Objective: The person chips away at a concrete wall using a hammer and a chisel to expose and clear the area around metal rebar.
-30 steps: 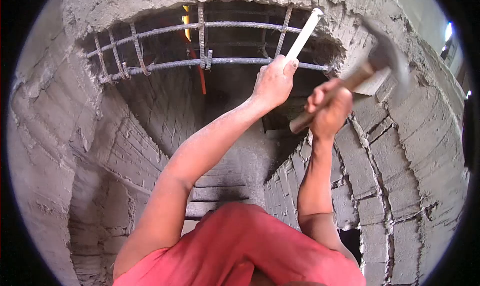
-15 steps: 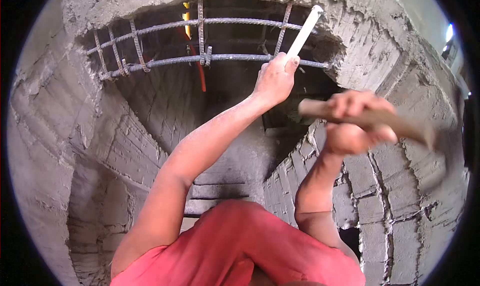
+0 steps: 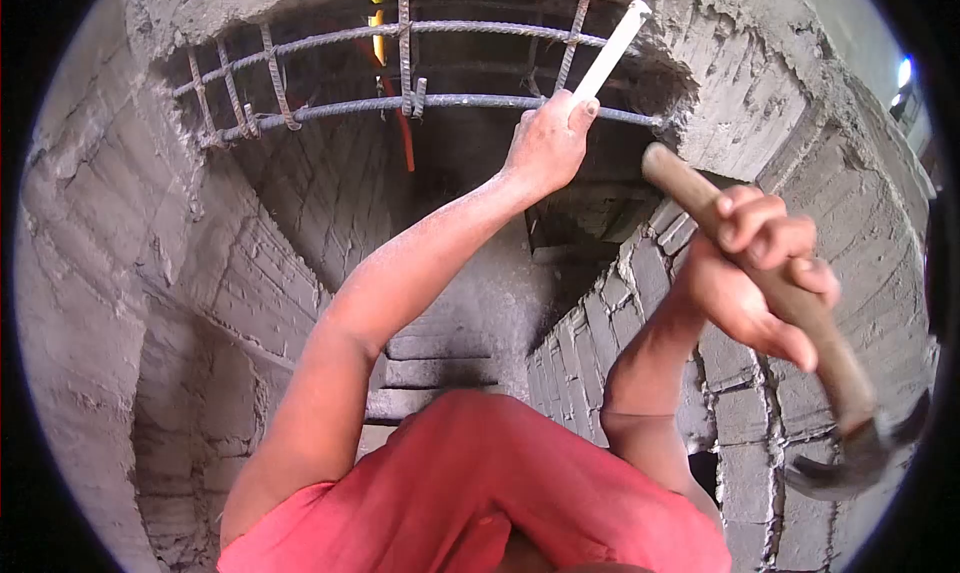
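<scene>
The left hand (image 3: 548, 145) is closed in a fist around the lower part of a white rod (image 3: 610, 55), its thumb laid against the rod's side. The rod slants up and to the right out of the fist, its upper end near the broken edge of the concrete (image 3: 745, 83); whether it touches cannot be told. The right hand (image 3: 755, 268), lower and to the right of the left, is curled around the wooden handle of a hammer (image 3: 840, 368), fingers bent over the top and thumb stretched along the side, a rather loose hold. The handle's butt points up and left from this hand, towards the left one, while the dark metal head hangs below and to the right.

Ribbed rebar (image 3: 480, 100) runs across the opening behind and above the left hand; contact between the two cannot be made out. Left of that hand, beyond the bars, are a yellow piece (image 3: 378, 43) and a red strip (image 3: 407, 145). Rough blocks (image 3: 748, 481) lie below the right hand, and a red shirt (image 3: 450, 473) is below both hands.
</scene>
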`<state>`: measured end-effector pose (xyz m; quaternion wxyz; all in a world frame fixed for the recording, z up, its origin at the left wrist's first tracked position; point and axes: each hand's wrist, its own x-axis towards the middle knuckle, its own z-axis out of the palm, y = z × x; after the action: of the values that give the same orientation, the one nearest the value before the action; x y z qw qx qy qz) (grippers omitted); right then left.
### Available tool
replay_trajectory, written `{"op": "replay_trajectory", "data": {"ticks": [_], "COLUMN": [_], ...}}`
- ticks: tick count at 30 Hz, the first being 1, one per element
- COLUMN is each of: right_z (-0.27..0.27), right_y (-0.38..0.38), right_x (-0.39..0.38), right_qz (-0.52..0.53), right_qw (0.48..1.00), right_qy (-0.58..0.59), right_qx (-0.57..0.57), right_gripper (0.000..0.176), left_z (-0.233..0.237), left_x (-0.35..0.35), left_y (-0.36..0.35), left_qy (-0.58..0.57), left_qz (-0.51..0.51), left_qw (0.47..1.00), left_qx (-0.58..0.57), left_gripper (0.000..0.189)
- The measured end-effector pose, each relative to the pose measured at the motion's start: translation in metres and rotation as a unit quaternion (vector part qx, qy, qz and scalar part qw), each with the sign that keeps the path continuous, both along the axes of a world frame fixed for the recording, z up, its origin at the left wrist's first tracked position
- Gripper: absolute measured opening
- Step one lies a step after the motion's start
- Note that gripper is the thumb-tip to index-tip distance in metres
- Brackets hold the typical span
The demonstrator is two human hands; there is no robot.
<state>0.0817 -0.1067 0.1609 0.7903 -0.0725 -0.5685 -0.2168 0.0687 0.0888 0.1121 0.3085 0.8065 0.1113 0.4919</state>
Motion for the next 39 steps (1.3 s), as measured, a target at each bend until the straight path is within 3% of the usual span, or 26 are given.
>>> {"op": "replay_trajectory", "data": {"ticks": [1,2,3,4,5,7,9,11,12,15,16,17,18,21,22,23,25,29,30,31,32,36,37,38,39], "right_z": [-0.006,-0.026,-0.055,-0.053,-0.054,-0.052,-0.028,-0.011,-0.013,-0.014,-0.008,-0.061,-0.058,-0.054,-0.048,-0.035,0.001,-0.012,-0.059,-0.072,-0.067,-0.06,-0.05,-0.043,-0.023], "right_y": [0.018,0.044,0.072,0.071,0.069,0.05,0.03,0.004,0.007,0.023,0.052,0.071,0.071,0.034,0.019,0.005,-0.024,0.028,0.07,0.078,0.081,0.049,0.036,0.033,0.017], "right_x": [0.007,0.032,0.056,0.048,0.04,0.027,0.006,0.011,0.016,0.026,0.02,0.058,0.05,0.028,0.028,0.029,0.018,0.026,0.099,0.059,0.055,0.033,0.033,0.034,0.032], "right_qz": [0.027,-0.143,-0.277,-0.112,-0.029,-0.072,-0.156,0.122,0.123,-0.125,-0.315,-0.214,-0.141,-0.063,0.098,0.258,0.033,-0.057,-0.391,-0.202,-0.019,0.096,0.141,0.191,0.107], "right_qw": [0.998,0.99,0.943,0.85,0.857,0.894,0.935,0.985,0.985,0.989,0.943,0.863,0.835,0.89,0.921,0.92,0.995,0.997,0.913,0.914,0.847,0.936,0.942,0.965,0.989], "right_qy": [-0.008,0.013,0.053,0.221,0.252,0.223,0.165,0.077,0.077,-0.033,-0.012,0.123,0.208,0.243,0.24,0.226,0.024,-0.021,-0.112,0.103,0.244,0.196,0.18,0.146,0.015], "right_qx": [0.059,-0.005,-0.176,-0.466,-0.448,-0.382,-0.273,-0.091,-0.092,-0.073,-0.106,-0.44,-0.49,-0.381,-0.291,-0.189,-0.087,0.051,0.02,-0.337,-0.472,-0.277,-0.246,-0.107,-0.1], "right_gripper": [0.076,0.067,0.057,0.043,0.037,0.036,0.05,0.064,0.064,0.066,0.056,0.046,0.042,0.051,0.058,0.065,0.075,0.066,0.05,0.041,0.043,0.045,0.059,0.064,0.069], "left_z": [-0.001,0.001,0.005,0.005,0.003,0.006,0.0,-0.001,-0.001,-0.003,-0.004,-0.006,-0.01,-0.008,-0.007,-0.004,-0.005,-0.001,-0.001,-0.002,-0.003,-0.003,-0.001,0.006,0.004], "left_x": [0.0,0.002,0.003,0.001,-0.001,0.006,-0.001,-0.002,-0.002,0.0,0.004,0.006,0.003,0.002,0.003,0.003,0.001,0.0,0.0,0.0,0.0,-0.002,-0.003,-0.01,-0.007], "left_y": [0.0,-0.001,-0.001,-0.003,-0.005,0.004,0.001,0.001,0.002,0.003,0.005,0.005,-0.001,0.0,0.0,0.003,0.004,0.009,0.008,0.009,0.01,0.013,0.014,0.008,0.01], "left_qy": [0.012,0.02,0.013,0.008,0.01,-0.003,0.015,0.006,0.006,0.003,-0.002,-0.007,-0.002,0.025,0.013,-0.002,0.006,0.026,0.019,0.018,0.022,0.03,0.026,0.045,0.046], "left_qz": [0.005,0.011,0.012,0.012,0.009,0.018,0.006,0.007,0.002,-0.005,-0.006,-0.006,-0.01,0.01,0.003,-0.001,0.001,0.0,-0.002,-0.001,0.008,0.015,0.004,-0.006,-0.002], "left_qw": [1.0,1.0,1.0,1.0,1.0,1.0,1.0,1.0,1.0,1.0,1.0,1.0,1.0,1.0,1.0,1.0,1.0,1.0,1.0,1.0,1.0,0.999,1.0,0.998,0.998], "left_qx": [-0.007,-0.011,-0.008,-0.008,-0.007,0.019,0.007,-0.004,-0.001,0.004,0.004,0.004,0.003,-0.012,-0.011,-0.009,-0.016,-0.015,-0.015,-0.014,-0.008,0.001,-0.004,-0.032,-0.033], "left_gripper": [0.04,0.04,0.04,0.041,0.041,0.042,0.043,0.045,0.046,0.051,0.052,0.053,0.053,0.051,0.05,0.049,0.048,0.049,0.049,0.049,0.049,0.047,0.047,0.048,0.048]}}
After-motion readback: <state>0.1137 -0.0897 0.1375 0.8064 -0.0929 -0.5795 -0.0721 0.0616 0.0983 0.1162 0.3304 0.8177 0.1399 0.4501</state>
